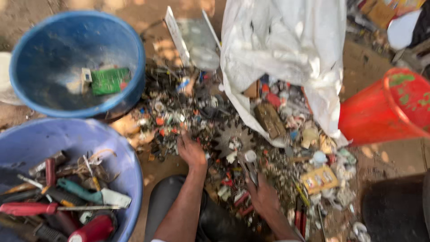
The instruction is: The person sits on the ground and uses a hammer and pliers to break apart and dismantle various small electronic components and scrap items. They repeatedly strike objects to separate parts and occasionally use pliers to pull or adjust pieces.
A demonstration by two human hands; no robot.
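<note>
A heap of small scrap parts (197, 116) lies on the dirt ground in front of me. My left hand (190, 150) reaches into the near edge of the heap, palm down, fingers curled among the bits; what it grips is hidden. My right hand (262, 195) rests lower on the heap and holds a slim metal tool (247, 166) that points up toward a grey toothed part (233, 136).
A blue tub (130, 49) at the top left holds a green circuit board (109, 80). A lilac tub (130, 170) at the bottom left holds screwdrivers and hand tools. A white sack (286, 40) spills scrap. A red bucket (385, 112) lies tipped at the right.
</note>
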